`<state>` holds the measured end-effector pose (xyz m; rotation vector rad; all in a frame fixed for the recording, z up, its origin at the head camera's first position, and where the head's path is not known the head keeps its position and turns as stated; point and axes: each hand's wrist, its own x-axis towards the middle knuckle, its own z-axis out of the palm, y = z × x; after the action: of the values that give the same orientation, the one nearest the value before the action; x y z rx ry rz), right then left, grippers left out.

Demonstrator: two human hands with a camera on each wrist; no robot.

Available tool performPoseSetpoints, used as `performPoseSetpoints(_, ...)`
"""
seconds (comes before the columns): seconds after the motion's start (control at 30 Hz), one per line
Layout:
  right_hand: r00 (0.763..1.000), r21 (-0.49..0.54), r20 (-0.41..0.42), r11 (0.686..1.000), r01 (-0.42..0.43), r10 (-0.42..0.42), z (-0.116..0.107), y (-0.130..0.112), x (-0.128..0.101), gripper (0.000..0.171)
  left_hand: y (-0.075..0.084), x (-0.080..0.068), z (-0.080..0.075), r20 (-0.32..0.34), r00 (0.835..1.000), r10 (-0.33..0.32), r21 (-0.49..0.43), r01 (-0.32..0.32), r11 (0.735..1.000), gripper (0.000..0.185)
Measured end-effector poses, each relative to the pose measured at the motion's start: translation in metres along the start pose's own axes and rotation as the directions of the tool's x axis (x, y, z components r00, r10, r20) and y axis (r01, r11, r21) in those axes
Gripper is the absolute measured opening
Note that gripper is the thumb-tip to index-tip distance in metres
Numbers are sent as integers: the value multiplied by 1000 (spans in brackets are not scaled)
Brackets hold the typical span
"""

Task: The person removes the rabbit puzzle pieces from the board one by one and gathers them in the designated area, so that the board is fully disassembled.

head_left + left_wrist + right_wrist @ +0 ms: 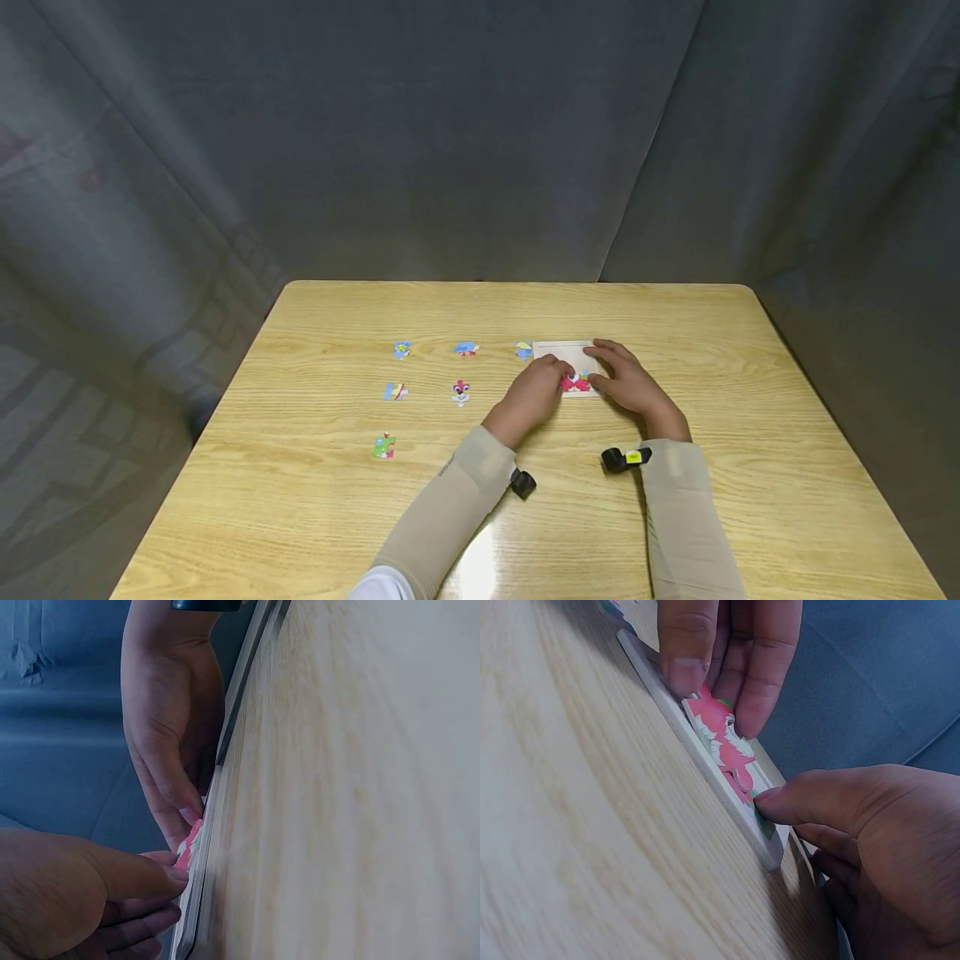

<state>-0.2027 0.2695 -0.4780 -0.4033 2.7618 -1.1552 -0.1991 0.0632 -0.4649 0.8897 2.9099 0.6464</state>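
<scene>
A shallow wooden puzzle tray (558,344) lies on the table under both hands. My left hand (534,389) pinches a pink-and-white puzzle piece (709,712) between thumb and fingers, at the tray's near side. The piece sits tilted, its lower end against other pink, white and green pieces (739,769) lying in the tray. My right hand (632,385) rests at the tray's right side, its fingers extended over the edge. Its thumb (772,804) touches a green part near the tray's corner. The hands partly hide the tray.
Loose puzzle pieces lie left of the tray: a blue-and-yellow one (523,350) beside it, a blue one (466,348), a pink animal-face one (461,392), a star one (402,350), a striped one (396,391) and a green one (385,446). Grey curtains (480,142) hang behind the table.
</scene>
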Motion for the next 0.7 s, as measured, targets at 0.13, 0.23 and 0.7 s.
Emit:
performPoseSetpoints(0.13, 1000, -2, 2, 1000, 12, -12, 0, 0, 0, 50, -1, 1, -1, -9, 1000, -3, -13, 3, 1000, 22)
performPoseSetpoints(0.23, 1000, -3, -1, 1000, 27, -27, 0, 1, 0, 50, 0, 1, -3, -14, 1000, -5, -24, 5, 1000, 22)
performPoseSetpoints(0.7, 1000, 4, 4, 1000, 8, -8, 1, 0, 0, 50, -10, -12, -8, 25, 999, -41, -79, 43, 996, 27)
